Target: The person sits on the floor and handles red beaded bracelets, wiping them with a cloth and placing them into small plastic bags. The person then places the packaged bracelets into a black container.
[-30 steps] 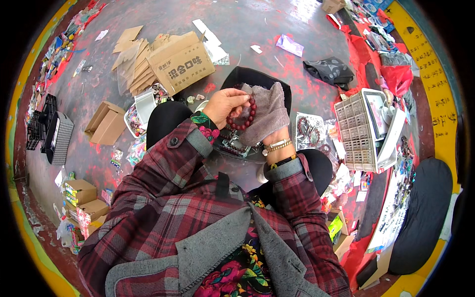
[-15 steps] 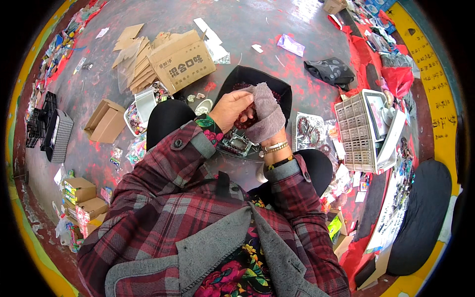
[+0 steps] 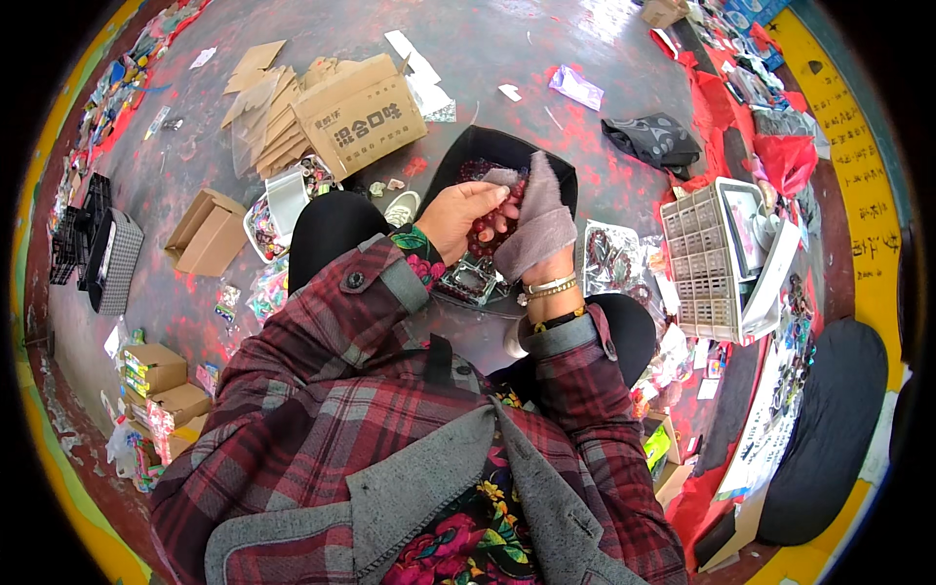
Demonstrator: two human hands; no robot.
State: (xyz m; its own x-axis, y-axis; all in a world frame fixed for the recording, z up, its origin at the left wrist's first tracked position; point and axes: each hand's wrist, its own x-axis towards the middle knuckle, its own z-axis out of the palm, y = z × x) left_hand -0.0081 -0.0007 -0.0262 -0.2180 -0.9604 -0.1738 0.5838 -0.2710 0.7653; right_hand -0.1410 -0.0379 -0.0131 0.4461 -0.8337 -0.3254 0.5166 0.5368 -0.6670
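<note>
Beads [image 3: 477,243]: red strand between the hands, over the black bin [image 3: 507,144], slanting upper right to lower left
Left hand [image 3: 456,217]: nearer, fingers closed around the beads
Right hand [image 3: 557,265]: mostly under the greyish cloth [image 3: 544,216], right of the beads; grip can't be told

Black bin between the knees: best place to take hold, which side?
Probably the far rim of the black bin, from above on its far side: the raised wall shows uncovered there, left of the greyish cloth, whereas that cloth and the red bead string overlap the middle.
</note>
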